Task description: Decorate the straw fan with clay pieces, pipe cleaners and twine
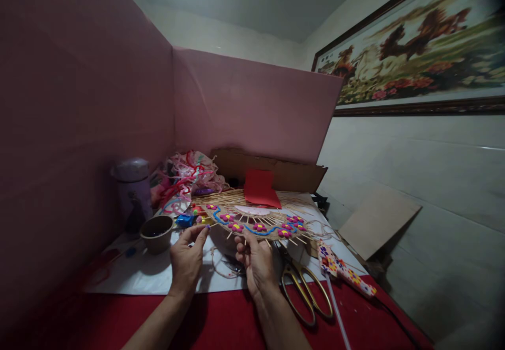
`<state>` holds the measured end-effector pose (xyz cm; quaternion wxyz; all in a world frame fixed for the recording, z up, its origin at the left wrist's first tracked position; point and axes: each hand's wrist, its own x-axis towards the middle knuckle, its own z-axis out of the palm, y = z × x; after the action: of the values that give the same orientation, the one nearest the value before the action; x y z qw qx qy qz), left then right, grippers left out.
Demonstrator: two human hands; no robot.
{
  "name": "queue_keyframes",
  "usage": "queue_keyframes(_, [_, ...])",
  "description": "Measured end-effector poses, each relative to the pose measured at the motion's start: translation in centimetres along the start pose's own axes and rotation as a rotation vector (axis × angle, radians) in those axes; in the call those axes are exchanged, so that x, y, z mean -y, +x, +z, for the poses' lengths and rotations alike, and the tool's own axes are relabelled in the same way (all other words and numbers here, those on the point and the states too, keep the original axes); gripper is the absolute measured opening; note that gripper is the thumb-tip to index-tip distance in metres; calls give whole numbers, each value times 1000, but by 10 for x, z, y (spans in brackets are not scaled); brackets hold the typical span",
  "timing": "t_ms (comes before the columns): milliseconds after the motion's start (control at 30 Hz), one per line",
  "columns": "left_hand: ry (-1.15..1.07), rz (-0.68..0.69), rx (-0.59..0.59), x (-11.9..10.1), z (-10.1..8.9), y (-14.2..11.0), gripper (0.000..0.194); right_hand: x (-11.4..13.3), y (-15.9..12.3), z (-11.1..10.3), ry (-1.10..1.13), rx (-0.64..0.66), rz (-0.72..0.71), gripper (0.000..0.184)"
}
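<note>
My right hand (257, 259) grips the lower edge of a curved brown fan-shaped craft piece (252, 229), thumb on its front. The piece is held up, with pink flowers with yellow centres, a wavy blue strip and thin sticks poking out along its edges. Beside its left end, my left hand (187, 258) pinches a small purple bit (208, 227) between thumb and fingertips; its exact kind is too small to tell. The fingertips are close to a stick there, and I cannot tell whether they touch it.
Gold-handled scissors (303, 292) and a flower-decorated glue gun (345, 270) lie on the right. At left stand a dark bowl (157, 232) and a purple tumbler (134, 195). Behind are thin sticks (219, 198), red paper (258, 188), tangled pink material (195, 173) and cardboard (292, 173).
</note>
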<state>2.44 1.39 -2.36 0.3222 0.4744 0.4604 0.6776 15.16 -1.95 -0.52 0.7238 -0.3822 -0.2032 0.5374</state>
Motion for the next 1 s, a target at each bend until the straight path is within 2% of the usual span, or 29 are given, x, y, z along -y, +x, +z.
queue_keyframes(300, [12, -32, 11, 2, 1, 0, 31, -3, 2, -2, -27, -3, -14, 29])
queue_keyframes(1000, [23, -9, 23, 6, 1, 2, 31, -2, 2, 0, -44, -9, -6, 26])
